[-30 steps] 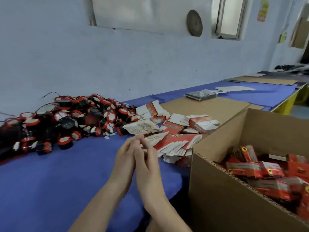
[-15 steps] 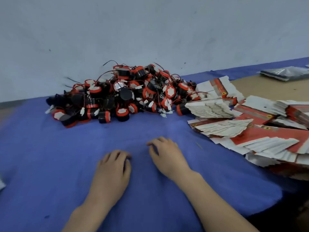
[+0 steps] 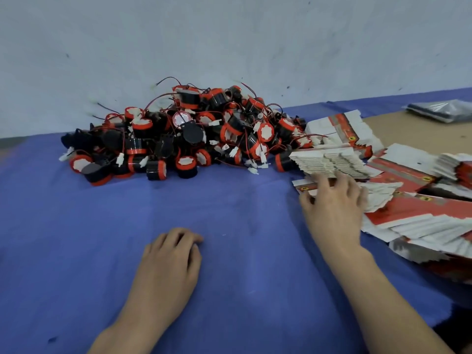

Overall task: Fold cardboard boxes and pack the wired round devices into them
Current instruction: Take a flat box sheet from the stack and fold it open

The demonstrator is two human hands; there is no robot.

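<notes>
- The step in hand, as I judge it, is fetching one flat box to fold. I see no folded box and no packed device.
- My right hand (image 3: 332, 203) lies on the blanks (image 3: 408, 208), fingers (image 3: 323, 181) spread with their tips on the cards and the thumb (image 3: 305, 200) stuck out to the left at the nearest card's corner. I see nothing pinched.
- Just beyond those fingertips sits a fanned stack (image 3: 329, 162) of more blanks. Others spread away to the right of my palm, overlapping each other.
- My left hand (image 3: 171, 259) rests on the cloth (image 3: 76, 251), well to the left of the right hand and nearer to me. Its fingers are loosely curled and hold nothing.
- The devices (image 3: 194, 139) are heaped beyond the left hand and to the left of my right fingertips. Their red wires are tangled, and the heap's right edge touches the fanned stack.
- The next move calls for working the thumb under a single card's edge and closing the fingers on that card alone.
- The cards are thin and shingled, so two may lift together, or the pile may slide under my palm.
- After that the left hand has to come across to open the blank on the bare cloth between my hands.
- Then I need to tease one device free of the heap without dragging its neighbours along by the wires.
</notes>
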